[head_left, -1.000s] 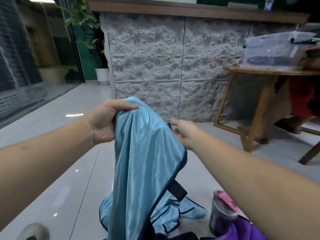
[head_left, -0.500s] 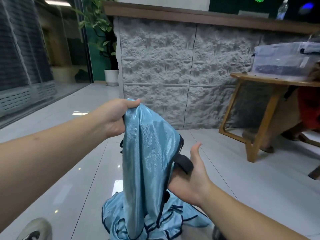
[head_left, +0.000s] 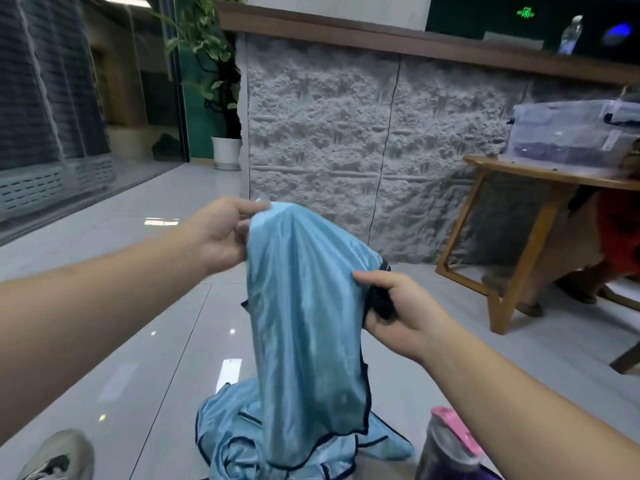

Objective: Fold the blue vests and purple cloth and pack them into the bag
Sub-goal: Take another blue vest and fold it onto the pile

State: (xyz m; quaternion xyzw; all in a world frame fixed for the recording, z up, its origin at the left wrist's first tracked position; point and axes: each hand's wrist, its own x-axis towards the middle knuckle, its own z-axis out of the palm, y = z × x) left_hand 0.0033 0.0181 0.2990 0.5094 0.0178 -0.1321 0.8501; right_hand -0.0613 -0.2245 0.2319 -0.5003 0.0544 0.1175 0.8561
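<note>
Blue vest [head_left: 304, 306] is held up unfolded above the floor [head_left: 145, 306], pinched by the left hand [head_left: 221, 233] and right hand [head_left: 391, 313], while more vests [head_left: 235, 441] lie crumpled below, and nothing is seen packed.

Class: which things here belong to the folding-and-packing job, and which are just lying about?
Job: held vest, left hand, right hand, vests on floor.
Lying about: bottle, shoe, table, plastic box, plant.
</note>
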